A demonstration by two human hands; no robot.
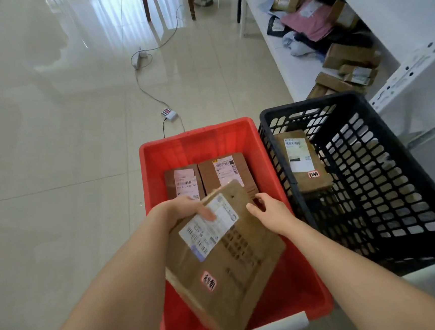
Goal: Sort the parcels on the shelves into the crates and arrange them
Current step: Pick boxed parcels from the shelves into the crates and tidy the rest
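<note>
A large brown cardboard parcel (227, 264) with a white label and a red sticker hangs tilted over the red crate (311, 288). My left hand (186, 209) grips its far left corner, thumb on the label. My right hand (267, 210) holds its far right edge. Two brown parcels (209, 174) lie side by side at the far end of the red crate. The black slatted crate (385, 176) to the right holds one brown parcel (303, 162) with a label and red sticker.
A low white shelf (289, 61) at upper right carries several brown boxes and pink and dark soft bags (311, 19). A white shelf upright (413, 68) stands beside the black crate. A power strip (169, 113) and cable lie on the tiled floor beyond the crates.
</note>
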